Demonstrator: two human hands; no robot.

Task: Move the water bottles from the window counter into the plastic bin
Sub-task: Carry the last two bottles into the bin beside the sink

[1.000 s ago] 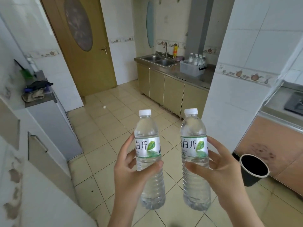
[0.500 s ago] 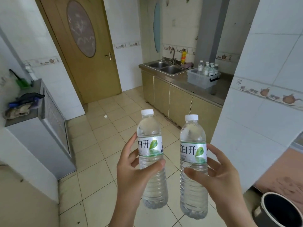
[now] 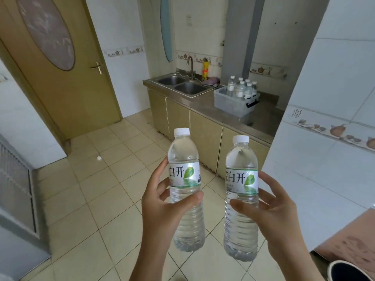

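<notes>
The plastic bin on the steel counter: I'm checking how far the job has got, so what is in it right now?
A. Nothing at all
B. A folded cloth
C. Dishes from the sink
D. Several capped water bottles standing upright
D: the plastic bin on the counter beside the sink holds a cluster of capped water bottles standing upright, while each hand holds one more bottle.

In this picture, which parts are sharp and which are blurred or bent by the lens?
Head view: the two bottles and both hands are sharp; the left edge by the grille is smeared; the door frame bows from wide-angle distortion; daylight is even, with soft glare on the bottle labels.
</notes>
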